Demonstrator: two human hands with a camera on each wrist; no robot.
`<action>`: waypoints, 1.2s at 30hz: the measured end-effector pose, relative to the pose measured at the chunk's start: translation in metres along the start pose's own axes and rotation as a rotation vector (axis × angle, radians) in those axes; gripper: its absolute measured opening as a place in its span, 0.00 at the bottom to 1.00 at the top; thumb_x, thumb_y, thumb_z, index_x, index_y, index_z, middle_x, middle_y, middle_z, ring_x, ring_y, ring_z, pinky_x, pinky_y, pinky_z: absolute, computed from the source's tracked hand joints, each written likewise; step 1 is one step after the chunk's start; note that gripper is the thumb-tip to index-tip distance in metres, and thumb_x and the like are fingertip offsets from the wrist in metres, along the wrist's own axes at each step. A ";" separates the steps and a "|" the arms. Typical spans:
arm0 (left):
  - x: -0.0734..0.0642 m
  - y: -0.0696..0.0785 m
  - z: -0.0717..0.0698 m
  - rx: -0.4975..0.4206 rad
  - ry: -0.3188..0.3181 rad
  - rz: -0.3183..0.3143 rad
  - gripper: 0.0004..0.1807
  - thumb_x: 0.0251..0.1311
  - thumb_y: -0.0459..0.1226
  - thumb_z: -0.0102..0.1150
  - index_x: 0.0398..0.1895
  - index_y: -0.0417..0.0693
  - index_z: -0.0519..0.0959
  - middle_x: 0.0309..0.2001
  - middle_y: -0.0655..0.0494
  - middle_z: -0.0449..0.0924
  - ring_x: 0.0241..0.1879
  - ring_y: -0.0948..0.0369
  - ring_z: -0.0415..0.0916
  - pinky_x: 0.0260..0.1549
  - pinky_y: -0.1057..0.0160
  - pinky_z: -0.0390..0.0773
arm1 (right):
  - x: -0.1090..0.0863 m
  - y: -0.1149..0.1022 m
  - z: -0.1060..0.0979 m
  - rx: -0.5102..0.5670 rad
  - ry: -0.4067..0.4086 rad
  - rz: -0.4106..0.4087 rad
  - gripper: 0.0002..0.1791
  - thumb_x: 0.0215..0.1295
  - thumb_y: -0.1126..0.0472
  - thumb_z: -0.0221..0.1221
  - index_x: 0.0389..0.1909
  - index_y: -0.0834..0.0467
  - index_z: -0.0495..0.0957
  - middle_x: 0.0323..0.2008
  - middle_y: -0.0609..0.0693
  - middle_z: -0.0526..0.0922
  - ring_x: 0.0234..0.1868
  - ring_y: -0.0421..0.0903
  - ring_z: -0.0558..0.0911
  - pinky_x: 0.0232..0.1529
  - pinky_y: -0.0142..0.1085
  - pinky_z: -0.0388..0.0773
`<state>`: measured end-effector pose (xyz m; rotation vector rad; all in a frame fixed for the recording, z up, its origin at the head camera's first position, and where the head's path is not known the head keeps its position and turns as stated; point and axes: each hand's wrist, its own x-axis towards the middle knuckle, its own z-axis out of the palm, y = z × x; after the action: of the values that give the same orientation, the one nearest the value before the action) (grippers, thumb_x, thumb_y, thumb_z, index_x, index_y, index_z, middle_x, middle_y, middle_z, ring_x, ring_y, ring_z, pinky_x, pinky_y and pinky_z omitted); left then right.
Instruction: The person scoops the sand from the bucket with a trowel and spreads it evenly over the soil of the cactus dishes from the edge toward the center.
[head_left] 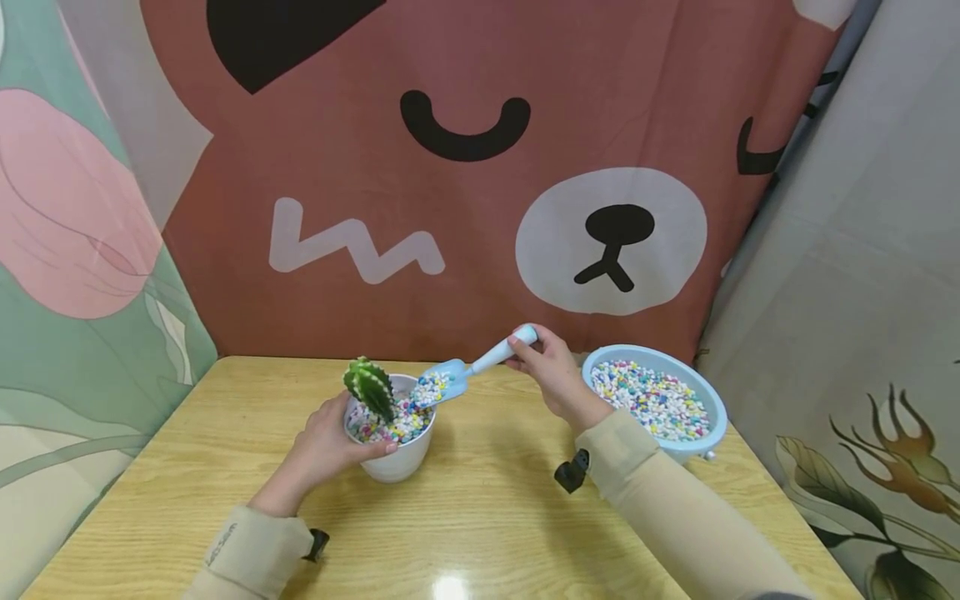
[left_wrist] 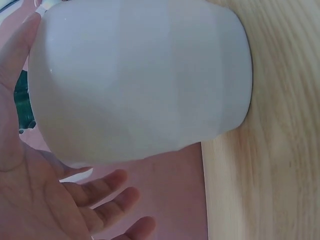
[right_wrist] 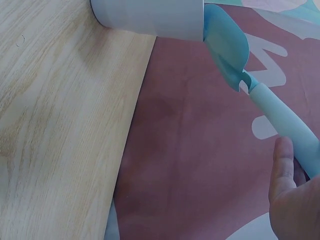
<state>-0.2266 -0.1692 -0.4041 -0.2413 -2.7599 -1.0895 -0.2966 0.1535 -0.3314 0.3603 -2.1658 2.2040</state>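
We see a wooden table [head_left: 465, 525]; on it, near the far edge and left of the middle, stands a white pot [head_left: 397, 462], upright; a green cactus [head_left: 369, 388] rises from it, leaning left, with coloured pebbles [head_left: 386, 427] round its foot.

Left hand [head_left: 330, 442] is clamped on the pot from its left side, thumb across the near side by the rim; from the left wrist we note three fingers [left_wrist: 117, 202] bent loosely, apart from the wall of the pot.

Right hand [head_left: 551, 371] pinches a pale blue scoop [head_left: 456, 379] near the end of its handle, fingers and thumb together on it; the handle slopes up to the right; the blade, loaded with pebbles, tips down over the right side of the pot's mouth; whether blade and rim touch, we cannot tell.

At the far right corner of the table sits a light blue basin [head_left: 717, 408], well filled with the same sort of pebbles; it lies just beyond the right wrist.

Beyond the far edge hangs a reddish-brown cloth [head_left: 472, 275] printed with a bear's face; we note beige sleeves [head_left: 675, 492] on both arms.
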 end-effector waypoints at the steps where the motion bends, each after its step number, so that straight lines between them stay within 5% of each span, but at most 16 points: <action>1: 0.001 0.000 0.000 0.000 -0.004 0.003 0.57 0.46 0.57 0.81 0.74 0.36 0.65 0.65 0.31 0.72 0.65 0.33 0.68 0.58 0.28 0.67 | 0.000 -0.001 0.000 -0.003 -0.002 -0.007 0.14 0.79 0.67 0.54 0.56 0.73 0.70 0.43 0.53 0.77 0.44 0.44 0.81 0.51 0.37 0.82; 10: 0.003 -0.005 -0.003 -0.019 -0.068 -0.024 0.63 0.47 0.59 0.80 0.78 0.36 0.58 0.71 0.29 0.65 0.69 0.32 0.61 0.62 0.28 0.64 | -0.001 -0.003 0.002 -0.029 0.002 -0.022 0.09 0.79 0.67 0.54 0.52 0.69 0.73 0.43 0.53 0.78 0.44 0.44 0.81 0.56 0.45 0.81; 28: 0.009 -0.010 -0.008 -0.100 -0.137 0.033 0.61 0.48 0.53 0.81 0.80 0.40 0.57 0.72 0.29 0.62 0.71 0.31 0.58 0.64 0.29 0.62 | 0.001 -0.008 0.006 -0.097 -0.018 -0.052 0.10 0.78 0.67 0.55 0.53 0.69 0.73 0.45 0.55 0.78 0.46 0.44 0.81 0.51 0.36 0.82; 36: 0.010 -0.011 -0.011 -0.142 -0.170 0.040 0.61 0.49 0.51 0.81 0.80 0.38 0.56 0.74 0.29 0.60 0.73 0.32 0.56 0.66 0.30 0.61 | 0.001 -0.011 0.009 -0.115 -0.027 -0.048 0.10 0.78 0.67 0.56 0.54 0.68 0.74 0.45 0.55 0.79 0.46 0.44 0.81 0.58 0.48 0.80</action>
<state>-0.2373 -0.1835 -0.4012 -0.4236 -2.8114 -1.3131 -0.2944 0.1452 -0.3199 0.4347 -2.2590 2.0511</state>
